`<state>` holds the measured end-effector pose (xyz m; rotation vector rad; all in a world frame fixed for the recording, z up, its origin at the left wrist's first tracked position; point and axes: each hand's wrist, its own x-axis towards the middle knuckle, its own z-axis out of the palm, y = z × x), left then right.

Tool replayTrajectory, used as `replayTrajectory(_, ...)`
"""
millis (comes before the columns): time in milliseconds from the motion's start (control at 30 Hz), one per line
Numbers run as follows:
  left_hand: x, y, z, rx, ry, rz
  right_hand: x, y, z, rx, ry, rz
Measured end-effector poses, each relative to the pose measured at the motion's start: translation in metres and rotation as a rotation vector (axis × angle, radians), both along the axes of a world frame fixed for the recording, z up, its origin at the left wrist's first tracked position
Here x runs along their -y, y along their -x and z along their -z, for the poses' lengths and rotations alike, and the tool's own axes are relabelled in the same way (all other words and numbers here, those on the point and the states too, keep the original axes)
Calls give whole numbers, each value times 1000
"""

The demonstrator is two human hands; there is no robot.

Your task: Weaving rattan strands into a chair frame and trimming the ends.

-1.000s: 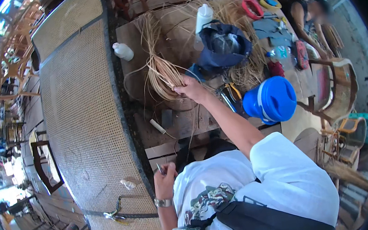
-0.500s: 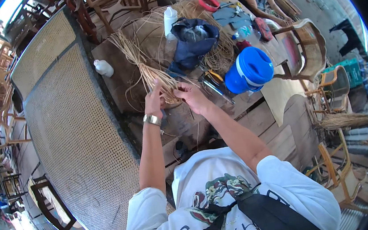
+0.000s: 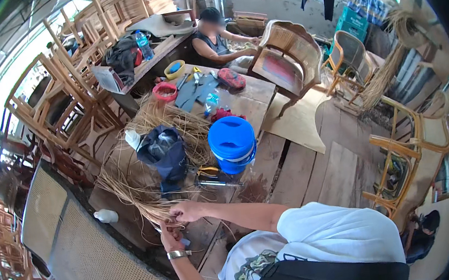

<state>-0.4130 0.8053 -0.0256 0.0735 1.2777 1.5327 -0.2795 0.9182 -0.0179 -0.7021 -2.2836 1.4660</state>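
Note:
A bundle of thin, pale cane strips (image 3: pixel 142 204) lies on the wooden work surface, its loose ends fanning out to the far left. My left hand (image 3: pixel 170 237), with a metal-banded watch at the wrist, is closed at the near end of the bundle. Just beyond it, my right hand (image 3: pixel 186 211) reaches in from the right, fingers pinched on the same strips. The exact fingertip grip is too small to make out. Near the strips are a dark blue cloth bag (image 3: pixel 169 165), yellow-handled pliers (image 3: pixel 208 171) and a metal tool (image 3: pixel 221 183).
A woven cane panel (image 3: pixel 91 247) with a dark frame runs along my left, by a white bottle (image 3: pixel 106 216). A blue lidded jug (image 3: pixel 232 143) stands right of the bag. Another person (image 3: pixel 216 42) sits at the far side near a wooden chair (image 3: pixel 287 59).
My view has swung up and to the right, so more of the workshop shows. Both hands stay at the cane bundle; my left index finger no longer sticks out along it.

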Motion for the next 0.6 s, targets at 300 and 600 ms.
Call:
replayTrajectory(300,-52,-41,-42,-347,224,12,-17,-31,1,-189,227,227)
replayTrajectory(600,-39,-22,-78,-434,46,193,-65,-42,28,-261,662,208)
